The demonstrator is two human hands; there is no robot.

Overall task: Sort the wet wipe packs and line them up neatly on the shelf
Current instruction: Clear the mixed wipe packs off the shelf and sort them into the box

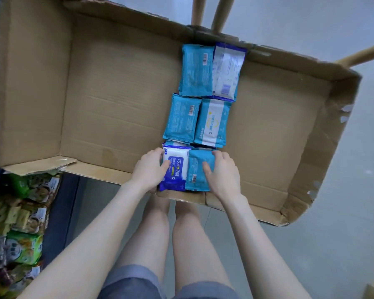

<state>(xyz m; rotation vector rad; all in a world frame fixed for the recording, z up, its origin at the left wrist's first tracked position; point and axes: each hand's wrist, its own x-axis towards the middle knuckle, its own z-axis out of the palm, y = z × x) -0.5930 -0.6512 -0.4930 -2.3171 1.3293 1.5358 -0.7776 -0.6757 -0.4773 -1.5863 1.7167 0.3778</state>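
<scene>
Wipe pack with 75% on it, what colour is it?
The 75% alcohol wipe pack is dark blue with a white panel; head view.

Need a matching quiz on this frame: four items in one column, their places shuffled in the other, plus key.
Items
1. left hand
2. right hand
3. snack bags
4. white-backed pack

Places
A. outside the cardboard box, lower left
B. far row, right side
C. holds the near-row teal pack
D. holds the 75% pack

Pairs: 1-D, 2-C, 3-A, 4-B
</scene>
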